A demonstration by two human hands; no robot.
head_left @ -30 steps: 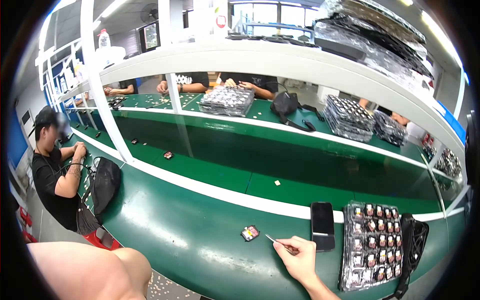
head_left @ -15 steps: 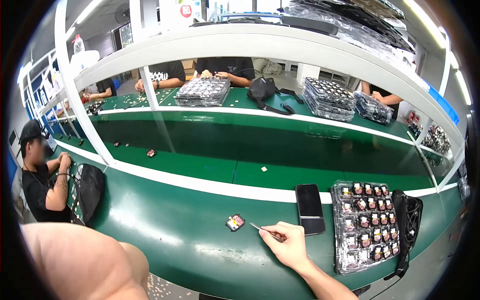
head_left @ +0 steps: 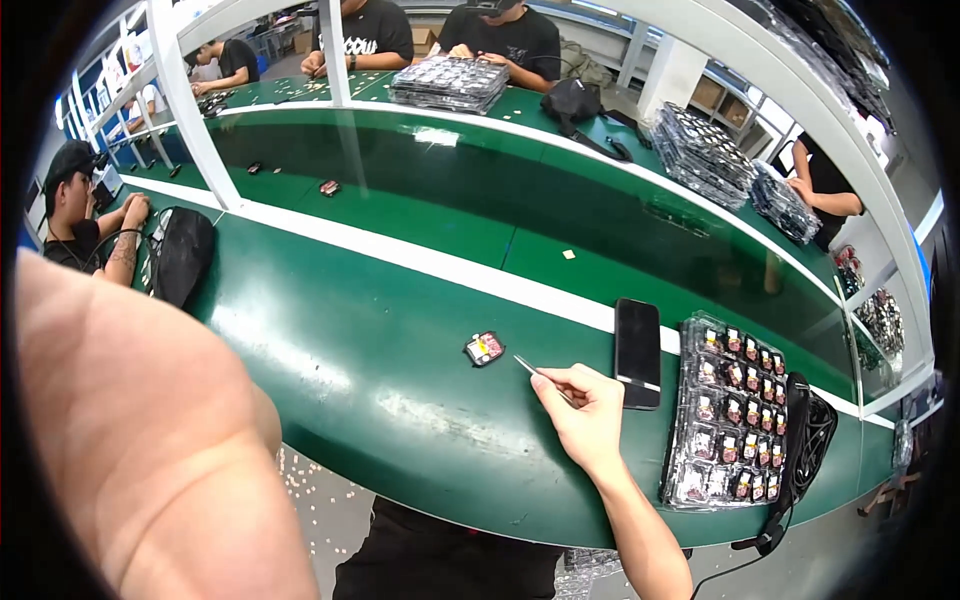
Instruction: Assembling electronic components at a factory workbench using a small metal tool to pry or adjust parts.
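Note:
My right hand (head_left: 585, 410) pinches a pair of metal tweezers (head_left: 527, 366) above the green bench, thumb and fingers closed on them. Just left of the tweezer tips, not touching them, lies a small black electronic module (head_left: 484, 348) with yellow and pinkish parts on its face. Skin of my left hand or arm (head_left: 150, 430) fills the lower left, very close to the camera; its fingers are out of sight. Right of my right hand, a clear plastic tray (head_left: 673, 465) carries rows of similar modules, and a black phone (head_left: 637, 340) lies between hand and tray.
A black strap bag with a cable (head_left: 808, 440) lies beyond the tray. Behind the white ledge (head_left: 420, 262) runs a lower green belt with a few loose modules (head_left: 330, 188). A person sits at left near a black bag (head_left: 182, 255); others work across the bench.
The view has tipped downward, so the bench sits higher in the picture. My left limb looms larger at the lower left. My right hand still holds the tweezers beside the module.

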